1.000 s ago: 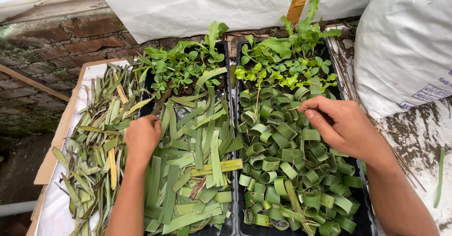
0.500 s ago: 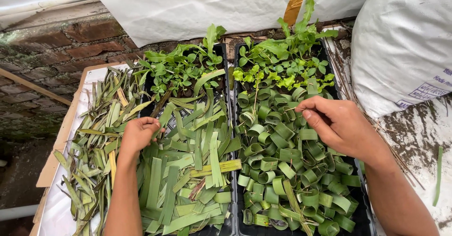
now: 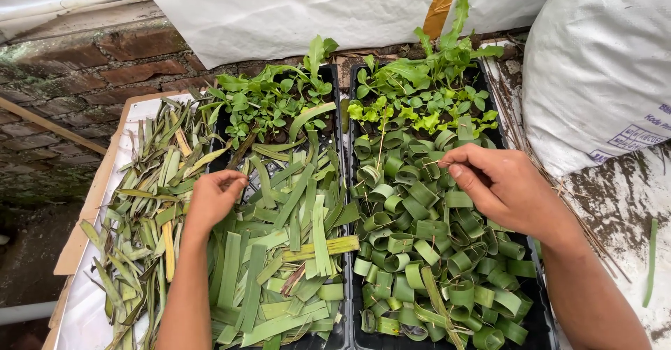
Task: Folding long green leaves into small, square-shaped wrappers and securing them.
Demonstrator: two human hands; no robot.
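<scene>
- The left hand [image 3: 213, 200] is curling loosely over the flat leaf strips [image 3: 286, 252] in the left black tray [image 3: 341, 112] — whether it is gripping one, I cannot tell.
- The right hand [image 3: 500, 186] is pinching a thin stick [image 3: 428, 161] over the rolled leaf cups [image 3: 419, 252] — seedlings [image 3: 419, 91] are growing just behind.

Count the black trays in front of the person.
2. The left tray holds flat leaf strips and seedlings, under the left hand. The right tray holds rolled leaf rings and seedlings, under the right hand. More could lie outside the view.
</scene>
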